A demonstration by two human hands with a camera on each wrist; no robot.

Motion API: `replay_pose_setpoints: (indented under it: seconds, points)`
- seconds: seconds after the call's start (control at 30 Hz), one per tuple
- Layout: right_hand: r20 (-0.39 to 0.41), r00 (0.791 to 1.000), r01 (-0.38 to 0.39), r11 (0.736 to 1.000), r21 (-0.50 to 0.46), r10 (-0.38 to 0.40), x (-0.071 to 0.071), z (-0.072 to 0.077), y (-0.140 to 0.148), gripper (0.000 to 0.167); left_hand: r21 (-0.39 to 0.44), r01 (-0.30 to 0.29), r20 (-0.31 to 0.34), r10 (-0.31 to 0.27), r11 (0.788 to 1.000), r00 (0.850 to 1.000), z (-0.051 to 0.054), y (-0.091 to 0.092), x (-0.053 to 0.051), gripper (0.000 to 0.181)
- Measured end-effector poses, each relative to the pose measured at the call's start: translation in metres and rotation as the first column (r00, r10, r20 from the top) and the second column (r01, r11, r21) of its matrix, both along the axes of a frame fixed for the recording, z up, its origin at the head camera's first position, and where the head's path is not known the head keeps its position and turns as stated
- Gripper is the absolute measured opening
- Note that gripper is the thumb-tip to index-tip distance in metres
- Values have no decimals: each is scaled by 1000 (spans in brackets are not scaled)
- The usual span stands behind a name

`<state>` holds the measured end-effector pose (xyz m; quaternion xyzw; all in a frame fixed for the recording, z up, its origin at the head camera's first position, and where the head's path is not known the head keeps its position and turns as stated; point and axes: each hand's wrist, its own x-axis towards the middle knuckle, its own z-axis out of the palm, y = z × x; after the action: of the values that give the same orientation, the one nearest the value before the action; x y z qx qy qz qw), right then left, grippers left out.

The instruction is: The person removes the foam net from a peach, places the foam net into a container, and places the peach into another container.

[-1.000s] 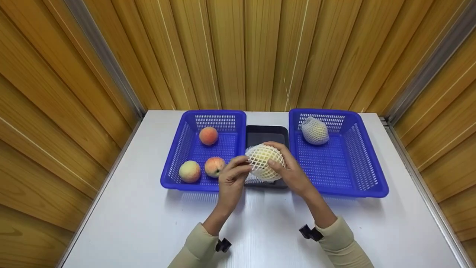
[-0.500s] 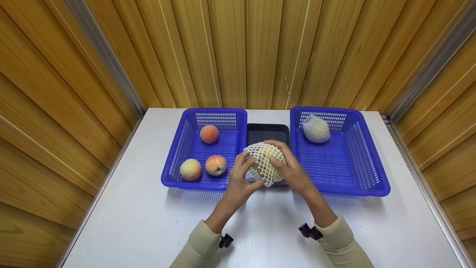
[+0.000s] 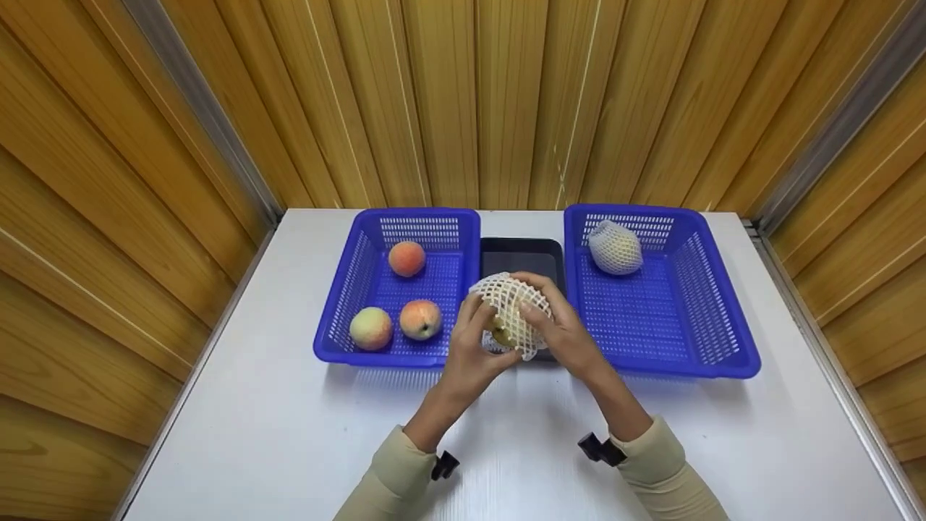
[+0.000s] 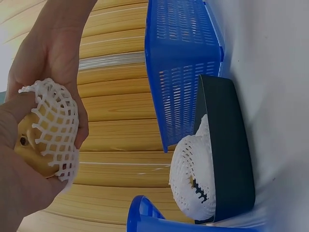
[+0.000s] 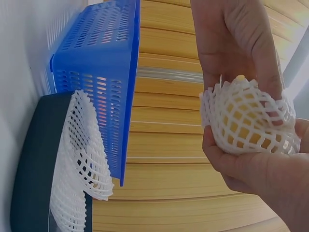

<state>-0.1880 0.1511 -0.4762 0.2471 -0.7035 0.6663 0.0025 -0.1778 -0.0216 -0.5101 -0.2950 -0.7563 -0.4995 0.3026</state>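
Note:
Above the black tray point(image 3: 522, 255), both hands hold a yellow fruit point(image 4: 33, 157) partly covered by a white foam net point(image 3: 512, 291). My right hand point(image 3: 566, 334) grips fruit and net from the right, with the thumb across the front. On the left, my left hand point(image 3: 469, 356) grips the net's open edge between spread thumb and fingers. Within that opening the fruit's bare end shows, with a dark spot on it in the left wrist view. The fruit's exact kind is unclear. More white foam nets point(image 5: 86, 150) lie in the tray.
A blue basket point(image 3: 391, 298) on the left holds three peaches point(image 3: 420, 320). In the right blue basket point(image 3: 655, 318), one netted fruit point(image 3: 616, 248) sits at the back left. The tray stands between them on the white table point(image 3: 521, 449), with wood-patterned walls behind and beside.
My left hand has gone from bunched fingers at the net's left edge to a spread grip around its opening. The net's opening is wider and the fruit's bare end shows. The right hand keeps its grip.

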Motion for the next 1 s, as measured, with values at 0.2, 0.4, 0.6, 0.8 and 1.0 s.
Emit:
replay_pose_setpoints:
  seconds: [0.2,0.4,0.6,0.8,1.0]
  points:
    - [6,999,-35,999,-16,35,1,3,8,45,36,15,13,-16,999,1000,1,-4,-1,70]
    - [4,999,-46,999,-17,46,1,2,15,44,61,53,46,-56,997,997,1,-11,0,69]
    - [15,999,46,999,19,-46,-1,5,20,35,60,58,55,-62,996,997,5,-16,-1,72]
    - [33,993,112,994,4,-112,-3,7,28,30,75,81,70,-87,994,994,6,-19,-4,73]
    - [25,979,200,979,22,-201,-5,10,38,26,109,80,87,-90,991,992,8,-30,-8,72]
